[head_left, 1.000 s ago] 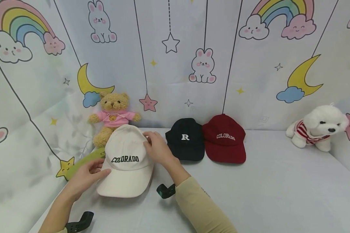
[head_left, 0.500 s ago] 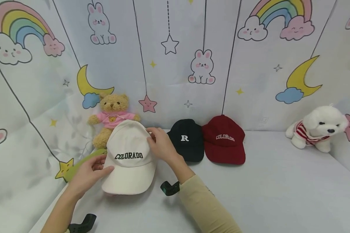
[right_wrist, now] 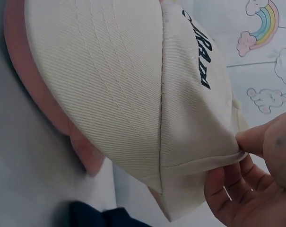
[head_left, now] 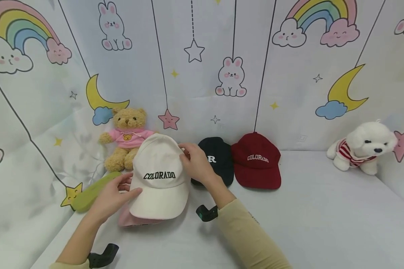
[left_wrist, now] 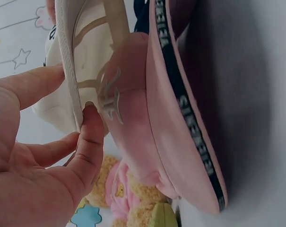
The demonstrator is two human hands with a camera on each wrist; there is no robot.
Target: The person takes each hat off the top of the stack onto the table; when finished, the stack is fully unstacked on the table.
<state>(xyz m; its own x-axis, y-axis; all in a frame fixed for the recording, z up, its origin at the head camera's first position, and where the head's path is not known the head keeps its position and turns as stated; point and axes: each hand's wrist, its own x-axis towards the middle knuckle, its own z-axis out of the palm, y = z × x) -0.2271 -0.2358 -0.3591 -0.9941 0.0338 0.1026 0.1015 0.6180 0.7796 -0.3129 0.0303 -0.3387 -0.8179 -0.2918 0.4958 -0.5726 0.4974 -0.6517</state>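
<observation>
A white baseball cap (head_left: 159, 160) lettered COLORADO is held up between both hands. The left hand (head_left: 112, 196) pinches its edge near the brim; the left wrist view shows thumb and fingers on either side of that edge. On the other side, the right hand (head_left: 198, 160) pinches the fabric at the crown's edge. Behind and below the white cap is a pink baseball cap (left_wrist: 138, 127) with a dark lettered band along its brim. In the head view the white cap hides most of the pink one.
A black cap (head_left: 225, 160), partly behind the right hand, and a dark red cap (head_left: 256, 160) stand against the backdrop. A teddy bear (head_left: 129, 138) in pink and a green elongated object (head_left: 87, 196) lie left. A white plush dog (head_left: 363, 147) sits far right.
Both hands have moved the white cap right and slightly up in the head view. More of the pink cap has come into sight beneath it. The view has shifted slightly.
</observation>
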